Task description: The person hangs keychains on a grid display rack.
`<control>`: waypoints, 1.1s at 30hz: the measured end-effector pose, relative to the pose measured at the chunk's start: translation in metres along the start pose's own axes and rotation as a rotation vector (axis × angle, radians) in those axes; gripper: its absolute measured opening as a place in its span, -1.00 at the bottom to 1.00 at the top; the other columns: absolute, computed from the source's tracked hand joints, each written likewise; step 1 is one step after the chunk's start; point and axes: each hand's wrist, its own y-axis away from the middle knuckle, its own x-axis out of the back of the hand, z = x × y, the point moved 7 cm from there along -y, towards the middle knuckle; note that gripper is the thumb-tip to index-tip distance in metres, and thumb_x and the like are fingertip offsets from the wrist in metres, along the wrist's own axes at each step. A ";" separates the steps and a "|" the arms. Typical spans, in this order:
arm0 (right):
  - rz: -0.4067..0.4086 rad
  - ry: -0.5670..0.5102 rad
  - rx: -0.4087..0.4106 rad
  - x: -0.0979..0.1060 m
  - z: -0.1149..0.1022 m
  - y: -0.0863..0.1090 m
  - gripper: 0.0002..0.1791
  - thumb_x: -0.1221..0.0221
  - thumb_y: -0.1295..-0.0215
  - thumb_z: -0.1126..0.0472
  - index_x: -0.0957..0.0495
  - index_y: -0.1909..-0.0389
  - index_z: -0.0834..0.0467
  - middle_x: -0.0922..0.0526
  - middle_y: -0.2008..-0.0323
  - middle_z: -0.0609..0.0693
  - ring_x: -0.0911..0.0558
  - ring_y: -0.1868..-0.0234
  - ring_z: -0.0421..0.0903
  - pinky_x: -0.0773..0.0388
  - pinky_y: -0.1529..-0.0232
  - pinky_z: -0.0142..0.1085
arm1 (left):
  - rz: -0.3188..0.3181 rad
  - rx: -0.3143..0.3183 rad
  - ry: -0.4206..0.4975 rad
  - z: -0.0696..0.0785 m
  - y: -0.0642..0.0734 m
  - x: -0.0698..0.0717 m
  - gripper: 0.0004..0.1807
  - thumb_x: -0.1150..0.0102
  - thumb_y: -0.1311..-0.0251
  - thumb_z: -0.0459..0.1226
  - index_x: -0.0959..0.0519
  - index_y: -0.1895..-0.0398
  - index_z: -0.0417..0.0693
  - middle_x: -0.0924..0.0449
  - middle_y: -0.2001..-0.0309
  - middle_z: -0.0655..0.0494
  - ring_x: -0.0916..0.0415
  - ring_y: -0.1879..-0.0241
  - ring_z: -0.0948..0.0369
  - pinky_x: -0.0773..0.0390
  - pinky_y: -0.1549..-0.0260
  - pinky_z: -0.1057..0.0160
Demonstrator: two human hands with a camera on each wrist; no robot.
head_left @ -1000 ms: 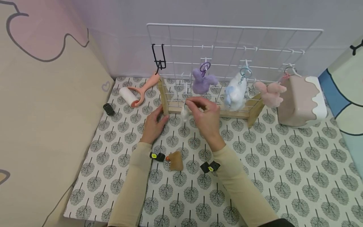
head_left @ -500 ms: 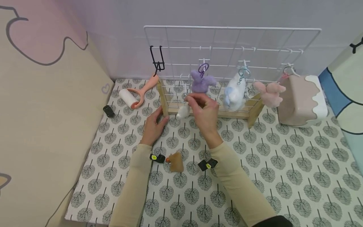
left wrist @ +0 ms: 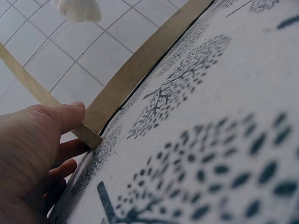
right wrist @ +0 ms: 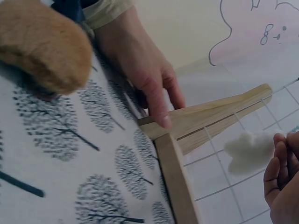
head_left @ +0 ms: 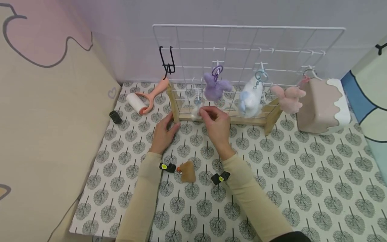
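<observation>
My left hand (head_left: 163,136) grips the front foot of the rack's wooden side post (head_left: 173,102), thumb on one side and fingers on the other in the left wrist view. At the rack's lower left, my right hand (head_left: 217,127) pinches the edge of a small white plush keychain (head_left: 196,112) between thumb and fingers. A pale blue ring and chain show above that plush, just under a white hook (head_left: 198,92). The white plush (right wrist: 247,151) appears in front of the wire grid in the right wrist view. A brown plush keychain (head_left: 188,172) lies on the tabletop between my forearms.
The white wire rack (head_left: 251,27) carries a purple plush (head_left: 215,90), a white-and-blue plush (head_left: 251,101) and a pink plush (head_left: 288,99). A lint roller (head_left: 151,97) and a black clip-like item (head_left: 115,117) lie left. A pink-and-white box (head_left: 325,107) stands right.
The white plush has swung up against the rack's lower bar, and my right fingers have moved down from its ring to its body. My left hand has stayed on the wooden foot.
</observation>
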 end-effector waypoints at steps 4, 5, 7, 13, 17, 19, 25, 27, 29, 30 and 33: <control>-0.016 0.018 -0.010 -0.002 0.013 0.006 -0.85 -0.36 -0.39 0.27 -0.77 0.16 0.28 -0.82 0.28 0.16 -0.73 0.28 0.25 -0.59 0.38 -0.45 | 0.001 0.002 0.000 -0.001 0.000 0.000 -0.31 -0.26 -0.50 -0.10 -0.31 -0.63 0.17 -0.53 -0.44 0.01 -0.39 -0.49 0.02 -0.25 -0.54 -0.06; -0.018 0.025 -0.014 -0.003 0.016 0.008 -0.86 -0.37 -0.39 0.27 -0.77 0.17 0.28 -0.81 0.29 0.15 -0.73 0.29 0.24 -0.59 0.39 -0.46 | 0.000 0.004 0.002 0.000 0.000 0.001 -0.31 -0.26 -0.50 -0.09 -0.32 -0.63 0.17 -0.53 -0.44 0.02 -0.39 -0.49 0.03 -0.25 -0.54 -0.06; -0.023 0.048 -0.009 -0.004 0.022 0.012 -0.87 -0.37 -0.38 0.28 -0.77 0.18 0.29 -0.81 0.30 0.16 -0.72 0.33 0.18 -0.58 0.40 -0.47 | -0.002 0.009 -0.001 -0.001 0.000 0.001 -0.31 -0.26 -0.50 -0.09 -0.32 -0.63 0.18 -0.53 -0.44 0.03 -0.38 -0.49 0.05 -0.24 -0.54 -0.03; -0.079 0.104 -0.010 -0.011 0.040 0.026 -0.88 -0.37 -0.38 0.28 -0.78 0.19 0.27 -0.82 0.32 0.12 -0.69 0.39 -0.13 -0.59 0.36 -0.48 | -0.004 0.013 0.008 -0.001 0.000 0.000 -0.31 -0.25 -0.51 -0.09 -0.31 -0.64 0.19 -0.52 -0.45 0.04 -0.37 -0.50 0.06 -0.23 -0.55 0.00; -0.146 0.124 -0.022 -0.018 0.049 0.040 -0.86 -0.37 -0.39 0.23 -0.79 0.18 0.24 -0.81 0.32 0.07 -0.68 0.37 -0.14 -0.59 0.32 -0.44 | -0.002 0.016 0.006 -0.002 -0.001 0.000 -0.31 -0.24 -0.51 -0.07 -0.30 -0.64 0.22 -0.52 -0.45 0.05 -0.37 -0.50 0.08 -0.23 -0.55 0.02; -0.186 0.142 -0.031 -0.022 0.051 0.047 -0.85 -0.37 -0.38 0.23 -0.80 0.17 0.23 -0.81 0.32 0.06 -0.68 0.35 -0.12 -0.60 0.29 -0.40 | 0.000 0.017 -0.002 -0.002 -0.002 0.000 -0.31 -0.25 -0.50 -0.07 -0.31 -0.64 0.22 -0.52 -0.45 0.06 -0.37 -0.50 0.07 -0.23 -0.55 0.02; -0.356 0.217 -0.060 -0.038 0.057 0.069 -0.84 -0.34 -0.42 0.19 -0.79 0.14 0.20 -0.79 0.33 -0.04 -0.66 0.35 -0.17 -0.64 0.25 -0.36 | 0.010 0.011 -0.011 -0.002 -0.002 0.001 -0.31 -0.26 -0.49 -0.08 -0.32 -0.63 0.23 -0.52 -0.45 0.07 -0.38 -0.49 0.06 -0.24 -0.54 0.01; -0.420 0.254 -0.049 -0.042 0.057 0.074 -0.84 -0.34 -0.43 0.18 -0.79 0.13 0.18 -0.79 0.33 -0.06 -0.65 0.36 -0.21 -0.64 0.25 -0.37 | 0.009 0.013 -0.008 -0.001 -0.002 0.002 -0.31 -0.26 -0.49 -0.08 -0.31 -0.63 0.24 -0.52 -0.45 0.07 -0.37 -0.50 0.07 -0.23 -0.55 0.01; -0.483 0.284 -0.056 -0.047 0.057 0.080 -0.82 -0.34 -0.43 0.14 -0.79 0.12 0.16 -0.78 0.31 -0.07 -0.66 0.34 -0.22 -0.65 0.24 -0.35 | 0.007 0.022 -0.005 -0.001 -0.002 0.002 -0.31 -0.26 -0.49 -0.08 -0.31 -0.63 0.24 -0.51 -0.46 0.08 -0.36 -0.50 0.07 -0.23 -0.55 0.02; -0.517 0.298 -0.067 -0.049 0.057 0.082 -0.79 -0.34 -0.43 0.10 -0.79 0.10 0.15 -0.78 0.30 -0.07 -0.66 0.34 -0.22 -0.66 0.23 -0.33 | 0.006 0.026 -0.006 -0.001 -0.001 0.002 -0.31 -0.26 -0.49 -0.08 -0.31 -0.63 0.24 -0.51 -0.46 0.08 -0.36 -0.51 0.08 -0.23 -0.55 0.02; -0.617 0.366 -0.073 -0.056 0.058 0.089 -0.68 -0.35 -0.42 0.01 -0.77 0.01 0.15 -0.79 0.22 -0.05 -0.71 0.24 -0.17 -0.69 0.13 -0.27 | 0.005 0.032 -0.010 -0.001 -0.002 0.002 -0.31 -0.26 -0.49 -0.07 -0.31 -0.63 0.23 -0.50 -0.46 0.09 -0.35 -0.51 0.08 -0.22 -0.55 0.02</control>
